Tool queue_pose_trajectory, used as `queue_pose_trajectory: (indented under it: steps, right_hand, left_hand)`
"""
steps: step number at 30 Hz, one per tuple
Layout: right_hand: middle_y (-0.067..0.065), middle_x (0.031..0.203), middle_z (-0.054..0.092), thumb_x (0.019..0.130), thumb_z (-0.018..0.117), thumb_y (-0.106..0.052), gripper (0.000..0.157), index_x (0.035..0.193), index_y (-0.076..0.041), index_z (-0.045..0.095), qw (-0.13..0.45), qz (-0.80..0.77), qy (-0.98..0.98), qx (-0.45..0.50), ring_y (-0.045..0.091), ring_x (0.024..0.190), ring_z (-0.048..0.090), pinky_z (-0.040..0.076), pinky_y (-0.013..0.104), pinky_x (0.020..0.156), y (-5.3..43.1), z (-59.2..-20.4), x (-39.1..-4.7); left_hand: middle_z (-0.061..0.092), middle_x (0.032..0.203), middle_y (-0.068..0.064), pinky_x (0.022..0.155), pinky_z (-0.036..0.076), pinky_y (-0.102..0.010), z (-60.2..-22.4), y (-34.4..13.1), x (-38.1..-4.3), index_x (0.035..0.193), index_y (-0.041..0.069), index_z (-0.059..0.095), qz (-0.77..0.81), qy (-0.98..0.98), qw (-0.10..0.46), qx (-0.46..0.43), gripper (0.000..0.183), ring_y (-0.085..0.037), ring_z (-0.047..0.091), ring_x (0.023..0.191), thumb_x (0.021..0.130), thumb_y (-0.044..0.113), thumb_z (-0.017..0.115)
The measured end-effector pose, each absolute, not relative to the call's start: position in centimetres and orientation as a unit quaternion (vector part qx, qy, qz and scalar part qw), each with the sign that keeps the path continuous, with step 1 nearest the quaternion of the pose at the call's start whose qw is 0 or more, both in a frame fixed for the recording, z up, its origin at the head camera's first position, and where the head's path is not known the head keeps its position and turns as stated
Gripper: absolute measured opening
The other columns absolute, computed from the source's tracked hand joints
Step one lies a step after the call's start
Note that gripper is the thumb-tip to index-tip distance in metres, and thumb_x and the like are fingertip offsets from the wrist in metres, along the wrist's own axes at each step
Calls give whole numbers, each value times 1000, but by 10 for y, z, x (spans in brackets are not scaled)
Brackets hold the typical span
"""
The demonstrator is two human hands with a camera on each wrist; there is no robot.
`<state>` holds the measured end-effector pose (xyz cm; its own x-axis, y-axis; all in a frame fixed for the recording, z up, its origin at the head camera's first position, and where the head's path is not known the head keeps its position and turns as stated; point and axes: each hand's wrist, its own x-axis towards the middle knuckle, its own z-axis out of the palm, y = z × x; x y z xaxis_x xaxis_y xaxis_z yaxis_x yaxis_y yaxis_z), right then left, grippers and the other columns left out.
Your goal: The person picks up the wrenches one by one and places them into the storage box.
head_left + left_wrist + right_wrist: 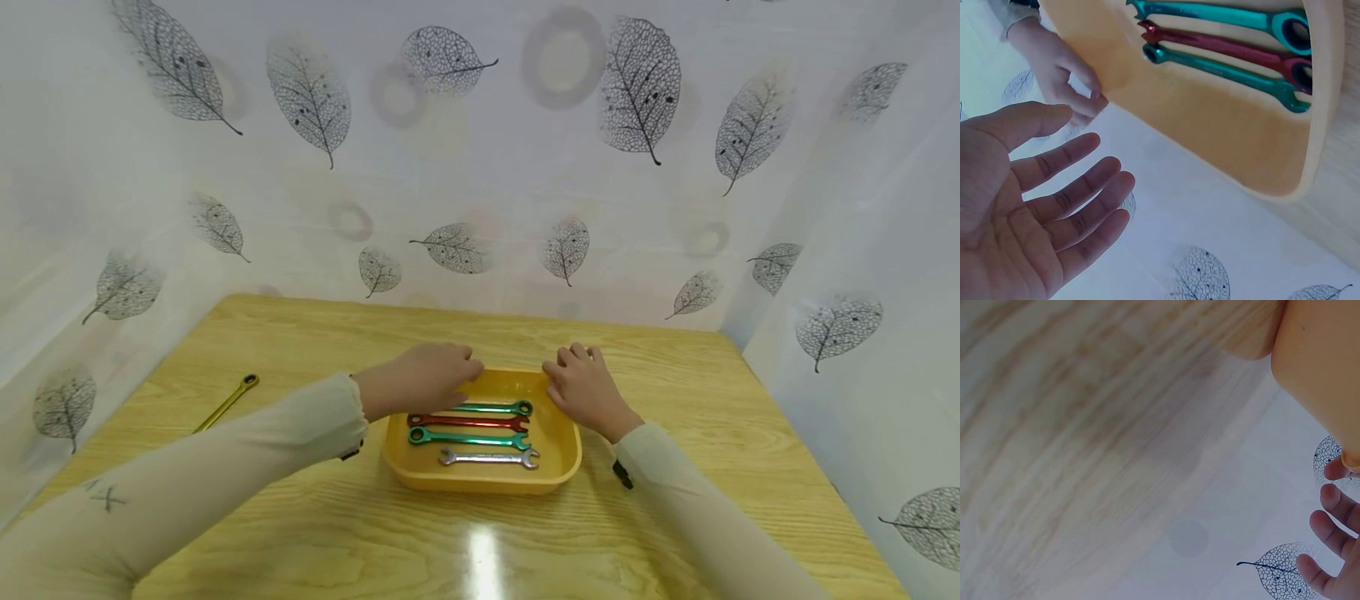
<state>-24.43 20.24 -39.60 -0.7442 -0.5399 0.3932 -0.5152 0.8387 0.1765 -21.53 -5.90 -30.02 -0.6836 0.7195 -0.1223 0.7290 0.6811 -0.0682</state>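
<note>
A yellow plastic tray (pixel 483 482) holds several wrenches laid side by side: a green ratchet wrench (pixel 491 408) at the back, a red wrench (pixel 472 422), another green ratchet wrench (pixel 472 438) and a silver open-end wrench (pixel 489 457) in front. My left hand (pixel 423 377) reaches over the tray's back left part, hiding that corner; its fingers (pixel 1079 194) are spread loosely, with nothing in the palm. At the back right corner, my right hand (pixel 588 390) pinches the tray's rim between thumb and finger, the other fingers (pixel 1329 534) loosely bent outside it.
A yellow-gold ratchet wrench (pixel 228 402) lies on the wooden table (pixel 315 533) to the left, its near end hidden behind my left sleeve (pixel 247 450). A pale curtain (pixel 480 167) printed with leaves encloses the table's back and sides.
</note>
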Motion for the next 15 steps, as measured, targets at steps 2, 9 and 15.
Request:
queue_pose_trajectory:
  steps: [2, 9, 15]
  right_hand:
    - [5, 80, 52, 84, 58, -16, 7, 90, -14, 62, 216, -28, -934, 282, 25, 81, 44, 39, 47, 80, 202, -396, -244]
    - [5, 80, 53, 84, 59, -18, 8, 91, -15, 62, 214, -32, -935, 279, 25, 82, 45, 39, 46, 80, 202, -396, -245]
    - [5, 81, 53, 85, 58, -18, 8, 91, -15, 62, 215, -30, -935, 279, 25, 82, 45, 39, 47, 81, 203, -397, -245]
  left_hand:
    - [61, 101, -5, 75, 51, -30, -297, -64, -215, 110, 11, 60, -43, 917, 38, 396, 26, -17, 59, 86, 89, 26, 62]
    - [62, 100, -6, 72, 51, -30, -285, -81, -213, 108, 9, 59, -10, 917, 13, 398, 25, -17, 59, 81, 89, 25, 63]
    - [61, 98, -6, 67, 49, -28, -280, -93, -213, 111, 10, 59, 11, 925, -15, 380, 27, -15, 54, 73, 88, 24, 63]
